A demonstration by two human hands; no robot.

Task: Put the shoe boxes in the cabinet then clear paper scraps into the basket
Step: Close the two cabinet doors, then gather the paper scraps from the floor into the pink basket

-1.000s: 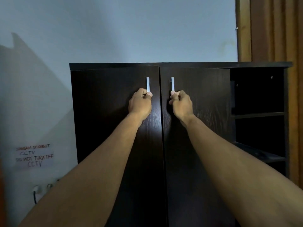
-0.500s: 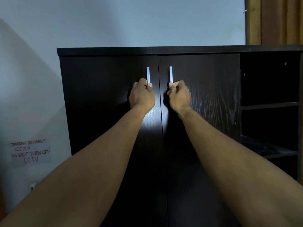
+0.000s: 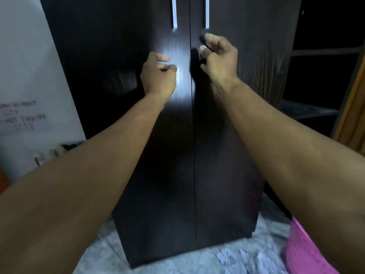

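A pale wall (image 3: 25,62) is seen at the left of the frame, with a blurred handwritten notice (image 3: 19,115) fixed at mid-left. A mottled grey floor (image 3: 158,267) is shown along the bottom. Dark open shelves (image 3: 320,52) are seen at upper right, bordered by a wooden frame (image 3: 353,107) at the right edge.

Blurry handwritten note (image 3: 18,115) taped on a pale wall (image 3: 23,46), red-brown marker, only "NOT TURN OFF" sort of readable, rest too smeared. Just below and right of the note: some whitish socket or plug clutter (image 3: 49,153) with a dark cable, can't make out details. Further down and left of the note, at the very frame edge, a bit of something orange (image 3: 3,181). Way off right of the note, a strip of orange-brown wood or curtain (image 3: 353,107). Grey mottled floor (image 3: 102,246) well below the note.
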